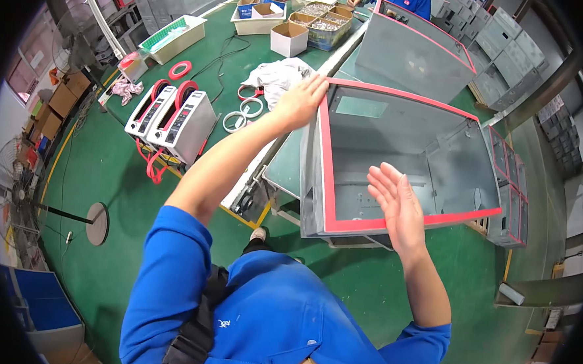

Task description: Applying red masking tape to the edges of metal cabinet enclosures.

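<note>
A grey metal box (392,151) stands in front of me with its open side facing up and toward me. Red tape (327,164) runs along the rim. My left hand (300,103) rests on the far left corner, fingers stretched out along the taped edge. Over the near edge is my right hand (399,211), its fingers straight and the palm turned to the left. Nothing is held in it, and I cannot tell whether it touches the tape below.
Beyond stands a second red-edged box (410,53), near a person in blue (410,2). Left of me are two white tape dispensers (182,123), tape rolls (235,121), a white cloth (277,78) and bins of small parts (326,25). More boxes (512,193) stand at right.
</note>
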Available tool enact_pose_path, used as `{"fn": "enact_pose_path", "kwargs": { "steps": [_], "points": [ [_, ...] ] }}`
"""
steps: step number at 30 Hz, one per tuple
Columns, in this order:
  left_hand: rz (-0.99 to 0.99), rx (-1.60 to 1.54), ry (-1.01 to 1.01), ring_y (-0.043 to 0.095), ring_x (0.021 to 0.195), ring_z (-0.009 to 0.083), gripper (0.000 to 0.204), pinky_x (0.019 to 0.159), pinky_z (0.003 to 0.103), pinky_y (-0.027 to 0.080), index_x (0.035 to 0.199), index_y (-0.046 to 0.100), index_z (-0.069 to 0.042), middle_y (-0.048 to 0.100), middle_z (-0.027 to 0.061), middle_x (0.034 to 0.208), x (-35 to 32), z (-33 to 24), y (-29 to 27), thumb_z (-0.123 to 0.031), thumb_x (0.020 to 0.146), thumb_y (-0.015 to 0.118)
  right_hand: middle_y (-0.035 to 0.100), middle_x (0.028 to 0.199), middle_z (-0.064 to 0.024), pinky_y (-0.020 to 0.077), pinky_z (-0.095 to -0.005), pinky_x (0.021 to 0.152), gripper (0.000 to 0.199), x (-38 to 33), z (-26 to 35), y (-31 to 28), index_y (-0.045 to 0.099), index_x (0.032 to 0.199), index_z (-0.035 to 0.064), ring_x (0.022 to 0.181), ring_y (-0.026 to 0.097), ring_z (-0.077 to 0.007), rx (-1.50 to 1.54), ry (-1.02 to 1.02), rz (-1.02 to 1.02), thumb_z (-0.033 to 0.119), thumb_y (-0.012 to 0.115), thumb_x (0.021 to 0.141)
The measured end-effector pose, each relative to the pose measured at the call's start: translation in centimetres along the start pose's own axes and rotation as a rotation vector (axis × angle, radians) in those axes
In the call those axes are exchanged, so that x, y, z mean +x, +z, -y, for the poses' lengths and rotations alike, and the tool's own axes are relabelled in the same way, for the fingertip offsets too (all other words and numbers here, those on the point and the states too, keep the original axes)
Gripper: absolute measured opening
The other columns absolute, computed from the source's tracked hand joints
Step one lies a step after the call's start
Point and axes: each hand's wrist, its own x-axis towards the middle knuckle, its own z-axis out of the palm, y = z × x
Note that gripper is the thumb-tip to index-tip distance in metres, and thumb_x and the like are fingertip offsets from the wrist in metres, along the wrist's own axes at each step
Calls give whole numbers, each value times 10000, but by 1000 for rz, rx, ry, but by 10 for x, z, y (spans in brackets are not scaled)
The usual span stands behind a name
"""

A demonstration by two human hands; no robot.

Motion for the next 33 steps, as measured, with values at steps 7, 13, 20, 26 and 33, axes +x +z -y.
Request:
{"fn": "enact_pose_path", "kwargs": {
  "steps": [7, 13, 20, 26, 33],
  "points": [
    [-32, -323, 216, 345, 1197, 358, 507, 997, 426, 289, 1157, 390, 112, 380, 257, 1240, -113, -143, -76, -74, 691, 456, 434, 1233, -172, 324, -328, 956, 489, 32, 7, 17, 378, 1202, -70, 1170, 397, -258, -583, -255, 35, 314, 404, 901],
    [-83, -379, 155, 360, 1189, 353, 529, 995, 419, 298, 1188, 375, 106, 375, 251, 1253, -152, -187, -96, -87, 702, 457, 317, 1300, -238, 177, -378, 1039, 629, 131, -45, 69, 311, 1254, -64, 1247, 259, -332, -1578, -640, 223, 419, 404, 863],
    [-74, -638, 173, 371, 1189, 314, 451, 990, 411, 310, 1230, 406, -38, 374, 194, 1279, -231, -147, -61, -51, 779, 418, 300, 1301, -266, 161, -413, 1035, 748, 240, -57, 77, 295, 1234, -115, 1248, 239, -354, -1801, -519, 78, 466, 474, 800],
    [-520, -425, -853, 438, 1089, 331, 424, 930, 370, 346, 1157, 442, -7, 484, 171, 1134, -320, 46, -39, -9, 736, 499, 243, 1340, -246, 147, -400, 1040, 710, 217, -52, 87, 266, 1271, -79, 1271, 203, -328, -1712, -482, 86, 452, 449, 836],
    [-379, -439, -1374, 567, 903, 320, 584, 809, 364, 428, 1146, 454, 50, 585, 215, 961, -376, 174, -35, -305, 723, 646, 162, 1372, -238, 135, -436, 1039, 764, 71, -36, 100, 184, 1307, -68, 1284, 154, -349, -1692, -384, 237, 391, 522, 798]
  ]
}}
